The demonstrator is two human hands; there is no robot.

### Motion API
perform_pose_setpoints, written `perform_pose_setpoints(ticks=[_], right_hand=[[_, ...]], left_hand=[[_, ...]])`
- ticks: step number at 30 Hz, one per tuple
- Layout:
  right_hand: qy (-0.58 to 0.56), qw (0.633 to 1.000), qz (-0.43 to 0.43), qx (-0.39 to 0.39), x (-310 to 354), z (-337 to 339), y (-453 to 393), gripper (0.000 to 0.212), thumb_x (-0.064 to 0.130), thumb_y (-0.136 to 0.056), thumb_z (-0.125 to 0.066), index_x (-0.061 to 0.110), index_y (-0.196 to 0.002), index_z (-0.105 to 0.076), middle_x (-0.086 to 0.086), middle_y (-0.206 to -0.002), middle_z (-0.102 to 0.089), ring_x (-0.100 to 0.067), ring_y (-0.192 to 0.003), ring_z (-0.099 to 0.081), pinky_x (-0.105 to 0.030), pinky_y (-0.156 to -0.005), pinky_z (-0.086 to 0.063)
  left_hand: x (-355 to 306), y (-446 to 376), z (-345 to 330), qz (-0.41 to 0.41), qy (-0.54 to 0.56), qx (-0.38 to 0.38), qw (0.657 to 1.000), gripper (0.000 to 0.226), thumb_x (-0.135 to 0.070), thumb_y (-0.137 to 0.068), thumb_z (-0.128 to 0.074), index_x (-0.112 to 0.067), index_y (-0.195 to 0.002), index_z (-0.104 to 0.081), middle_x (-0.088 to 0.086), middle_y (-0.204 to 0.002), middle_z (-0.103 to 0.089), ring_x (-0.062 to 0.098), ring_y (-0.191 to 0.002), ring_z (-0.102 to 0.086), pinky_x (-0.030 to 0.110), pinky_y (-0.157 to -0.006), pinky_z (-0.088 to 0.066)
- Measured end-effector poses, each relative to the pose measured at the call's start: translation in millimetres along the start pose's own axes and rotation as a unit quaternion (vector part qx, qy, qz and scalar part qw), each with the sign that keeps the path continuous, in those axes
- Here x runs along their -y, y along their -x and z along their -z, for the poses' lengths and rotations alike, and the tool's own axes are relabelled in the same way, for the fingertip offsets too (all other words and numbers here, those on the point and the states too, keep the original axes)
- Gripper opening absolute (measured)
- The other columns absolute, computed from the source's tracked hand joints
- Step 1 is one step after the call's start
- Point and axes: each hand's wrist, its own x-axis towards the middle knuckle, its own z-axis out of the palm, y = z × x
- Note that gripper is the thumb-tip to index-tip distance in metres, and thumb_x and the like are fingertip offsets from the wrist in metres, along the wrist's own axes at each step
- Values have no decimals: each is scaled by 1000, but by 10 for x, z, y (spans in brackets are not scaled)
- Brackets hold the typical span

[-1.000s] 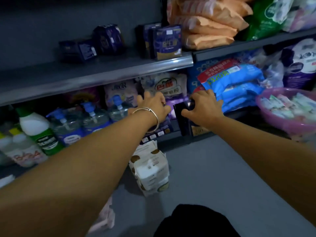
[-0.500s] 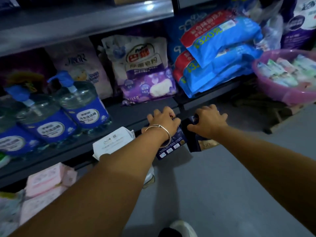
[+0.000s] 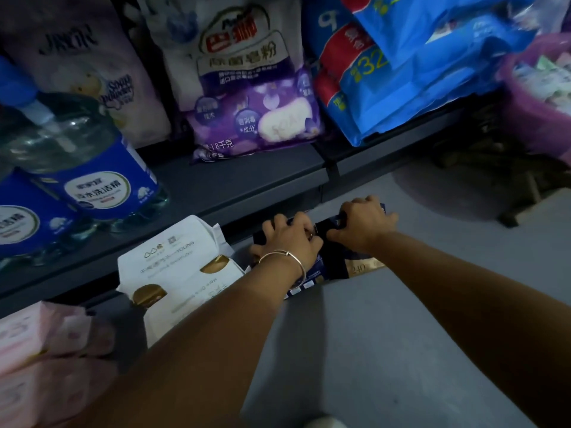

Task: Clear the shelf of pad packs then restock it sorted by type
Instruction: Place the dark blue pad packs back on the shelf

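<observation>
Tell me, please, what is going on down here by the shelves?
A person is setting dark navy pad packs down at floor level in front of the bottom shelf. The left hand grips the nearer pack from above, and the right hand grips the one beside it. A white pad pack and pink packs already lie to the left. Detergent bottles and soap powder bags sit on the shelf.

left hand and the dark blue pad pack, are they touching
Touching. The head view shows the left hand lying on the dark blue pad pack with fingers curled over its top edge; the right hand grips it alongside.
</observation>
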Motion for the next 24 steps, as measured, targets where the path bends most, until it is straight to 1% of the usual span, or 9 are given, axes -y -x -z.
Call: perform_pose_setpoints(ticks=[3, 6, 9, 12, 14, 17, 19, 22, 24], right_hand=[[-13, 1000, -1, -19, -93, -32, -63, 43, 49, -82, -58, 17, -110, -56, -5, -116, -52, -26, -118, -36, -46, -91, -36], [-37, 997, 5, -70, -171, -77, -92, 41, 47, -81, -58, 17, -110, -57, -3, -118, -53, -24, -119, -35, -47, -93, -36], [-54, 989, 31, -134, -169, -151, -96, 46, 44, -81, -59, 17, -119, -55, -2, -130, -48, -23, -125, -31, -48, -96, -35], [-84, 980, 60, -167, -112, -240, -100, 53, 42, -85, -60, 16, -130, -49, -3, -145, -35, -24, -134, -24, -49, -99, -33], [-75, 984, 76, -146, -104, -331, -82, 57, 42, -85, -61, 15, -133, -45, -5, -152, -26, -26, -139, -17, -51, -104, -33], [0, 994, 107, -37, -152, -513, 16, 70, 44, -80, -66, 14, -137, -37, -5, -155, -16, -27, -143, -9, -55, -107, -31], [25, 992, 122, 1, -203, -587, 94, 72, 44, -79, -67, 14, -136, -36, -5, -152, -19, -26, -141, -13, -54, -105, -34], [29, 992, 121, -7, -257, -587, 114, 64, 38, -79, -68, 14, -132, -39, -5, -144, -31, -26, -134, -24, -49, -100, -40], [32, 993, 116, 0, -256, -548, 85, 63, 36, -79, -68, 15, -132, -40, -4, -141, -35, -25, -130, -28, -48, -98, -41]], left_hand=[[-12, -81, -40, -9, 0, 5, 1000, 7, -35, -87, -48, -37, -88, -41, 0, -125, -36, 24, -124, -25, 56, -97, -31], [-69, -134, -44, -14, -20, 12, 1000, 7, -35, -86, -51, -35, -89, -45, -1, -125, -36, 24, -123, -24, 54, -95, -29], [-93, -179, -28, -8, -62, 12, 998, 12, -37, -86, -52, -33, -96, -49, 2, -126, -36, 26, -122, -25, 54, -93, -28], [-67, -195, -9, 9, -86, 12, 996, 20, -39, -86, -52, -32, -105, -51, 3, -127, -35, 27, -122, -26, 53, -92, -29], [-42, -190, 6, 25, -97, 15, 995, 23, -39, -86, -52, -32, -108, -52, 4, -126, -35, 28, -121, -26, 54, -92, -30], [-22, -187, 30, 44, -92, 17, 995, 21, -38, -86, -52, -31, -106, -52, 4, -125, -36, 29, -120, -26, 56, -93, -31], [-25, -194, 33, 55, -82, 14, 995, 21, -38, -85, -52, -31, -105, -52, 5, -125, -35, 29, -121, -26, 58, -95, -30], [-43, -192, 26, 63, -67, 5, 996, 20, -40, -85, -52, -31, -103, -53, 4, -125, -36, 29, -121, -27, 58, -95, -31], [-43, -184, 38, 63, -62, 4, 996, 19, -40, -85, -52, -31, -102, -54, 4, -125, -37, 29, -121, -28, 58, -95, -32]])
